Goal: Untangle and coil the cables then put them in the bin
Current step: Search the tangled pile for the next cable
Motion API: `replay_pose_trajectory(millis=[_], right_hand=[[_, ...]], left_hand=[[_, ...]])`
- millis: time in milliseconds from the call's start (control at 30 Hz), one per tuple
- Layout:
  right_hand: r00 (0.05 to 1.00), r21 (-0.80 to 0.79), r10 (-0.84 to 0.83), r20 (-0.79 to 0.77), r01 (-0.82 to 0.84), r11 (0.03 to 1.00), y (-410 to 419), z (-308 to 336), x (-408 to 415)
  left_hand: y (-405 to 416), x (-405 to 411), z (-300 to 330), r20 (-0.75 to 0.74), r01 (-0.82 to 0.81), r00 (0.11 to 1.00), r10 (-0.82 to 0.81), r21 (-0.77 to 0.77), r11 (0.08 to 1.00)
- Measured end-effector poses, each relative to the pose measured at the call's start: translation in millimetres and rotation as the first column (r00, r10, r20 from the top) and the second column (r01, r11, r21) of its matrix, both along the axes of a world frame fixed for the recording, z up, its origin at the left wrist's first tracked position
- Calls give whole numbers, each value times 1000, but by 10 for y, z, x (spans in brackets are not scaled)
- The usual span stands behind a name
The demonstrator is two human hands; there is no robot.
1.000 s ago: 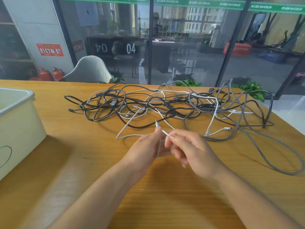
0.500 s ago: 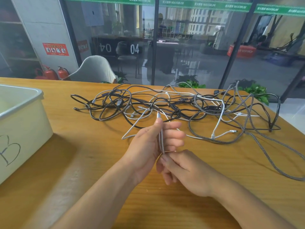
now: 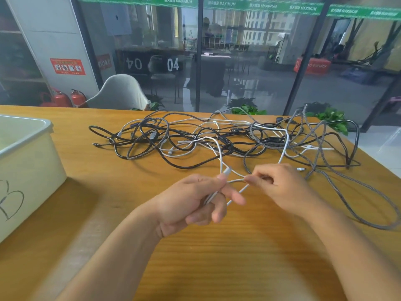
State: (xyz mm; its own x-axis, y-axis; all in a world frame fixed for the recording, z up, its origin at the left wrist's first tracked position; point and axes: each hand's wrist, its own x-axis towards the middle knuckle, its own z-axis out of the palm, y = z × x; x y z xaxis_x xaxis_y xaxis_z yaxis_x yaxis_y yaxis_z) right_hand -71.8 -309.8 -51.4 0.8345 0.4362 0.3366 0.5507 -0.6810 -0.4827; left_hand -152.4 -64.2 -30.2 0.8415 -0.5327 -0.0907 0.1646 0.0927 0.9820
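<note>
At the far left the bin (image 3: pixel 32 170), a pale plastic box with a letter B drawn on its side, stands on the wooden table (image 3: pixel 108 213), well apart from both hands and with nothing visible inside.

Next comes the left hand (image 3: pixel 195 203). Its thumb and forefinger pinch the white cable (image 3: pixel 220 155) just below the plug end, which points up and away, and a short stretch of the cable lies folded along its fingers (this looks to me like the first turn of a coil). From this grip the cable runs to the right, nearly level, to the right hand (image 3: pixel 280 187), whose curled fingertips pinch it close by. Both hands are equally near to it, since both hold it.

The free length lies away from the hands: it rises from the left grip toward the far side and enters the tangle of cables (image 3: pixel 217 137) in the middle of the table, among black and grey braided ones. I judge the next pull must go toward the person, along this line.

The white cable looks thin, smooth and limp.
</note>
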Motion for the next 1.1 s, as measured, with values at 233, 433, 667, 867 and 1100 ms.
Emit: replay_pose_trajectory(millis=[233,433,667,867,1100], right_hand=[[996,282,-82,47,65,957,278,24,-222],[993,377,-4,-118,48,925,364,66,-322],[884,507,253,-394,-21,862,419,57,-373],[733,387,459,-503,-284,877,545,61,-628],[663,304,508,-550,-407,861,687,-114,-710]], left_hand=[[-174,16,-170,-7,-8,1000,9,232,973],[-214,55,-228,1,-133,991,137,231,964],[-229,111,-283,123,-345,938,325,219,913],[-129,217,-274,61,-517,853,518,-45,855],[-85,182,-151,-78,-418,907,413,-279,865]])
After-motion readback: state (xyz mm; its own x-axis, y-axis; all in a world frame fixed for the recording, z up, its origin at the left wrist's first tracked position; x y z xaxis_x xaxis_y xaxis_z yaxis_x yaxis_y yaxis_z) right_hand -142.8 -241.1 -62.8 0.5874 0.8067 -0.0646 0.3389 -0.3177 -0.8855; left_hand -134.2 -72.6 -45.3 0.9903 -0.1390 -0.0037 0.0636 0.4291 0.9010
